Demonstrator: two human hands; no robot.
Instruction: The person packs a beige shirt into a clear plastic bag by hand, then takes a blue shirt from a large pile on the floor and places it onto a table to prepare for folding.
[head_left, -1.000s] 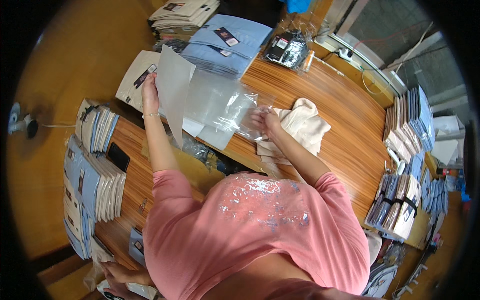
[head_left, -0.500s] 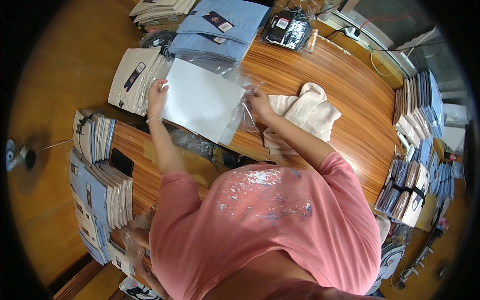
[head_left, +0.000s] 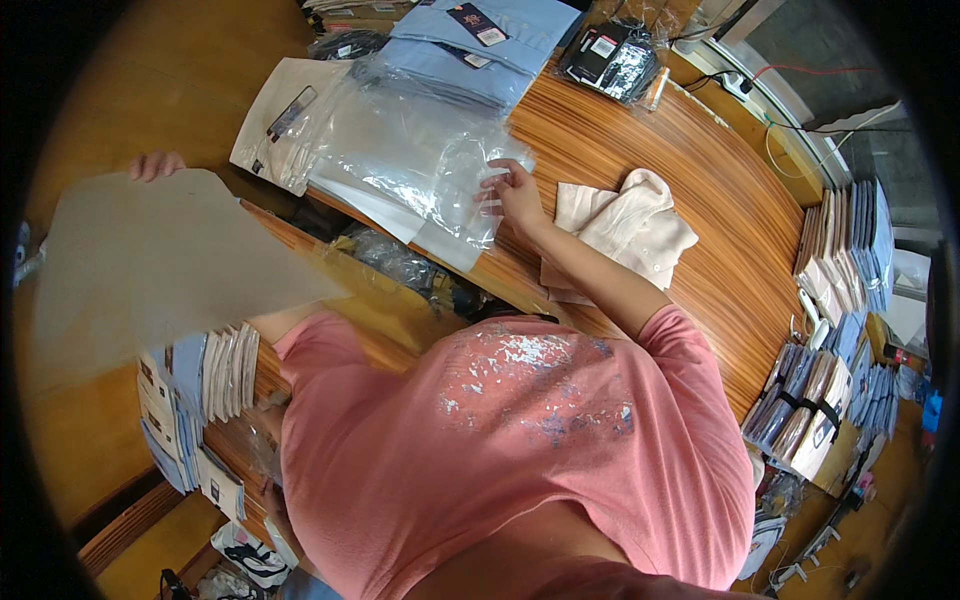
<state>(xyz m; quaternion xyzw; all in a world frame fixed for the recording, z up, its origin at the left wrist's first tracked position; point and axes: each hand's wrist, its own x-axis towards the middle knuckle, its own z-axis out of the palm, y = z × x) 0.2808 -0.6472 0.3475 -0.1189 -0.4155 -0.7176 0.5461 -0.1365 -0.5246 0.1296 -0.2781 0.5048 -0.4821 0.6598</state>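
While the left hand (head_left: 158,166) is way out to the side, all you get of it is some fingers hooked over the top edge of a big greyish sheet (head_left: 170,260). It's got hold of that sheet up in the air, a bit blurry, and the rest of the hand is hidden behind it. Poking out just below the sheet is a stack of folded garments (head_left: 228,370), cream and blue.

Next along there's a cream packet (head_left: 275,115) with a dark tag, its right side under a pile of clear plastic bags (head_left: 390,150) near the table's edge. White paper (head_left: 375,212) sticks out from under those. Folded blue shirts (head_left: 475,60) sit right behind the bags.

The right hand (head_left: 515,195) is at the bags' right end, half open, fingers spread and loosely bent on the plastic; can't tell if it's pinching any. Over to its right, a cream garment (head_left: 635,230) lies loosely bunched on the wood-grain table (head_left: 735,290), and more packed clothes (head_left: 845,240) stand at the far right.
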